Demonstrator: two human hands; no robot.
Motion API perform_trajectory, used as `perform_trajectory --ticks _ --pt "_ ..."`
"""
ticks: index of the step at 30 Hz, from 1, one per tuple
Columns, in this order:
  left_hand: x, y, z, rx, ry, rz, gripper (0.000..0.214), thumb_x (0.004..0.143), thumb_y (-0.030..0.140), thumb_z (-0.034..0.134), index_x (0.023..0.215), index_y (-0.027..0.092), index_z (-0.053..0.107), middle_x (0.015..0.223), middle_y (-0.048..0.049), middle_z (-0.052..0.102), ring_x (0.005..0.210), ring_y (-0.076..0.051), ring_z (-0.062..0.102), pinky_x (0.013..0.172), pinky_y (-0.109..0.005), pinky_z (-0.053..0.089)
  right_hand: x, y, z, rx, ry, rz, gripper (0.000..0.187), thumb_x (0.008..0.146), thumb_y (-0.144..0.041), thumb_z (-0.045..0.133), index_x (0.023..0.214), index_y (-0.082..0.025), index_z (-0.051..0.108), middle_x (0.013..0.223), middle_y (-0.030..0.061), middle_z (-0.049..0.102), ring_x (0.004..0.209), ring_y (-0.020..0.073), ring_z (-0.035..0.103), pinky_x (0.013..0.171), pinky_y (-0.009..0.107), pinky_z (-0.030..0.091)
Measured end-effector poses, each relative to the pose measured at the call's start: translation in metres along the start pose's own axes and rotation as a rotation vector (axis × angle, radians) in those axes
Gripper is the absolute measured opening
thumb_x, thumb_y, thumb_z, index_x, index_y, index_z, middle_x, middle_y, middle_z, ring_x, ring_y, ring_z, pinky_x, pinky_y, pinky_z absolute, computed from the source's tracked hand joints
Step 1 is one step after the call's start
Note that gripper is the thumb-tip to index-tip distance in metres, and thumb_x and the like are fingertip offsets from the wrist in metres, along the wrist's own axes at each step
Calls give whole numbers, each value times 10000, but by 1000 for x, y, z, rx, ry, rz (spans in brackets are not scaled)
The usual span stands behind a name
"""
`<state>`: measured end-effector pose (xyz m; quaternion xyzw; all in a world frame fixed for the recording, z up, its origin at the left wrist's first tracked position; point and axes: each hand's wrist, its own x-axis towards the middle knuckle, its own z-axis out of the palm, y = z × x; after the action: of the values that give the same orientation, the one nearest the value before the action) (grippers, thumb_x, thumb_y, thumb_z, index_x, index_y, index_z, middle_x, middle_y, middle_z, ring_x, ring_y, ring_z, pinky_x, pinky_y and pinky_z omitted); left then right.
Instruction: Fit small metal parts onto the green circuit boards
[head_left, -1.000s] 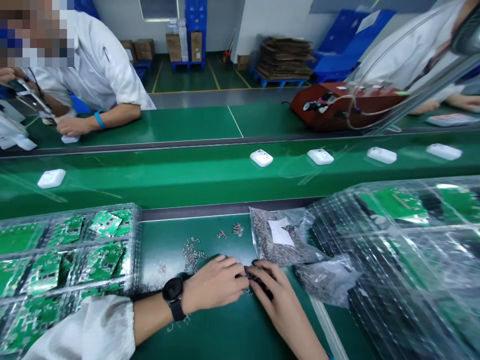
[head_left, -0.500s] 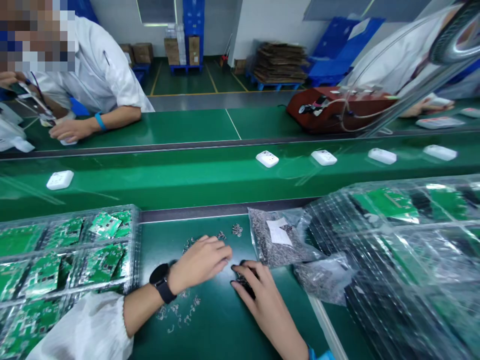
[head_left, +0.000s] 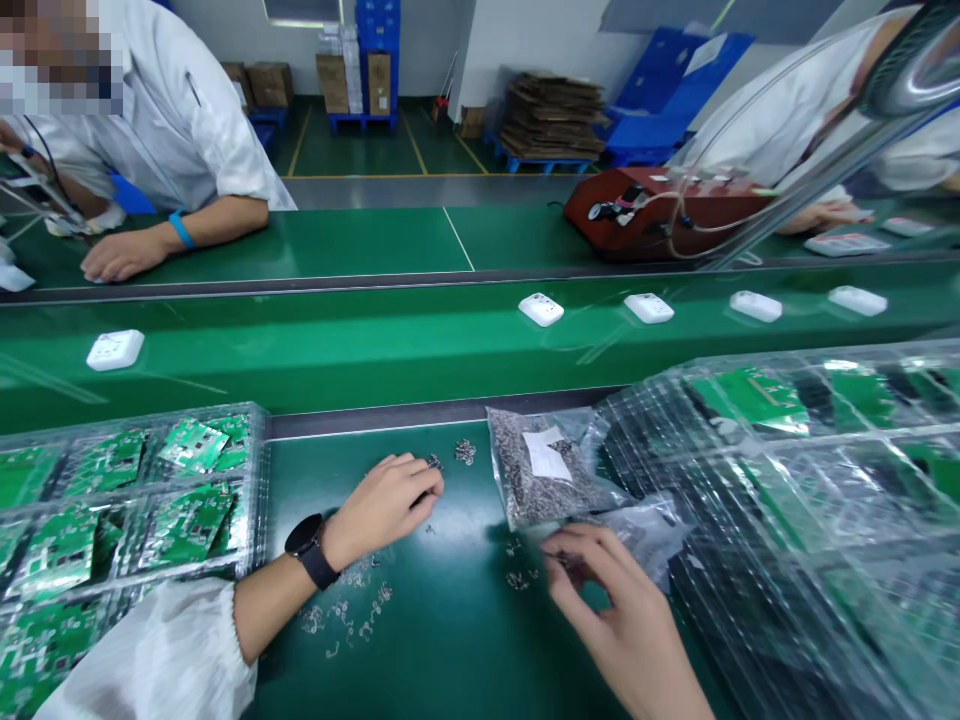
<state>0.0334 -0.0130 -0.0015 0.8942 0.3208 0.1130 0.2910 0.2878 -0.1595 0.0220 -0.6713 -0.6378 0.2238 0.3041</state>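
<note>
My left hand (head_left: 386,508), with a black watch (head_left: 311,550) on its wrist, rests low over the green work surface with curled fingers. Its fingertips point down and whatever they hold is hidden. Beside its knuckles lie small metal parts (head_left: 465,452) in a little heap. My right hand (head_left: 619,600) has thumb and fingers pinched together at the front edge of a clear bag of small parts (head_left: 517,465); bits of metal show at the fingertips. Left of it a few loose metal pieces (head_left: 517,580) lie on the surface. More metal clips (head_left: 367,625) are scattered nearer me.
Trays of green circuit boards (head_left: 199,520) stand at left; stacked clear trays (head_left: 795,530) rise at right. A second bag (head_left: 649,530) lies behind my right hand. White devices (head_left: 541,309) sit on the green belt (head_left: 375,340). Co-workers (head_left: 202,130) are opposite, near a red-brown machine (head_left: 675,215).
My right hand has moved right, from over the small parts to the bags, uncovering a few loose pieces. My left hand has shifted slightly left. The view has turned a little.
</note>
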Motion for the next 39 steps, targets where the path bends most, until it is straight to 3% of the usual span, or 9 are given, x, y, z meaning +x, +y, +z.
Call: perform_trajectory --ticks 6,10,13,18,24,26,29,35,39 --pt "0 -2 2 -17 -6 10 139 1016 161 499 918 208 585 914 -4 672 857 -195 551 769 -327 373 -16 17 35 -124 -95 15 268 991 -339 594 1256 -322 631 1238 104 555 1101 313 641 800 396 595" --pt "0 -1 3 -18 -15 10 142 1014 155 499 904 206 573 908 -3 666 840 -189 544 764 -324 374 -13 9 45 -76 -209 23 173 988 -183 499 1106 -260 598 1095 73 544 836 221 661 691 342 584" --pt "0 0 2 -15 -17 2 138 1011 148 500 908 207 570 910 0 665 838 -186 542 765 -325 375 -3 3 46 -159 -232 3 229 899 -61 468 1004 -239 566 971 33 504 636 180 565 649 368 572" --pt "-1 -2 2 -12 -8 18 143 1015 163 495 903 211 571 911 -5 669 836 -192 542 759 -325 375 19 -11 35 -198 -239 -20 258 853 2 438 882 -236 536 931 32 508 639 180 559 614 338 525" --pt "-1 -6 3 -2 1 26 131 1009 160 501 912 212 571 910 3 666 836 -185 549 752 -323 376 29 -26 -3 -50 -128 -12 230 1013 -226 448 1113 -285 647 1189 89 632 963 243 685 653 307 554" --pt "-2 -6 3 -1 5 31 139 1014 162 493 911 211 573 908 2 665 831 -183 545 751 -325 377 22 -18 -16 -79 -64 28 256 1033 -300 438 1150 -290 665 1240 93 661 1025 264 694 662 311 568" --pt "-2 -4 3 0 2 46 167 1019 162 470 902 207 580 904 -9 669 817 -184 535 751 -329 382 6 6 -23 -140 25 117 265 1024 -352 450 1094 -262 689 1098 92 731 897 264 727 671 337 586" --pt "-1 2 2 -2 -32 78 177 1036 190 470 924 206 607 903 -18 672 840 -191 547 756 -328 394 -11 44 4 -223 32 123 337 1023 -358 441 1188 -215 696 1206 141 713 1068 340 705 874 488 595" --pt "-2 10 3 -19 -83 137 161 1046 215 498 964 206 636 950 -26 690 899 -196 579 819 -339 431 -10 44 16 -147 7 112 272 1030 -338 465 1067 -226 711 1089 118 698 946 298 710 816 432 591"
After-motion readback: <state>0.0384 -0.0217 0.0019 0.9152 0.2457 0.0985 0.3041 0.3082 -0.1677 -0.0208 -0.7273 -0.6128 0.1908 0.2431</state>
